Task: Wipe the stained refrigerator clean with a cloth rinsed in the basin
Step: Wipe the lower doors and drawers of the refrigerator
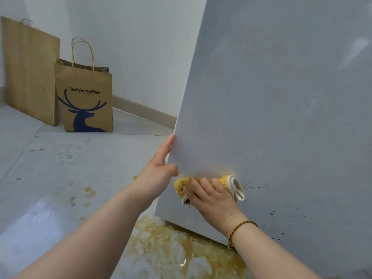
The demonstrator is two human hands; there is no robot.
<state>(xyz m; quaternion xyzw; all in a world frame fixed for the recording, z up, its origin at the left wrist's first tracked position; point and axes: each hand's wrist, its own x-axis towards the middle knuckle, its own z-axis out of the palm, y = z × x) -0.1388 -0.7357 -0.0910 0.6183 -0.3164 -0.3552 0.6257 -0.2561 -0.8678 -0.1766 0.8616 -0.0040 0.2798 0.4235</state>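
The right hand's fingers (203, 183) lie close together, curled over one yellow cloth (180, 184) with a white edge, and press it flat against the lower front of the refrigerator (271, 97). The thumb tucks under the cloth's left end, so the right hand (211, 195) grips the cloth and does not merely rest on it. One beaded bracelet (239, 227) sits on that wrist.

Just left of the cloth, the left hand (157, 174) holds the refrigerator's left edge. Its thumb lies on the front face, one finger stretches straight up along the edge, and the other fingers are hidden behind it.

A faint yellow smear shows on the pale grey panel just above the cloth. Two loose clusters of small black specks (281, 212) dot the panel to the right of the cloth and lower down.

On the floor (50, 168), one large yellow-brown puddle (171, 244) spreads under the refrigerator's lower corner, with several smaller drips and dark smudges to its left.

Two brown paper bags stand against the wall (130, 47), touching side by side: a plain tall bag (30, 73) and a shorter printed bag (86, 97) with a blue deer. What they hold cannot be seen.
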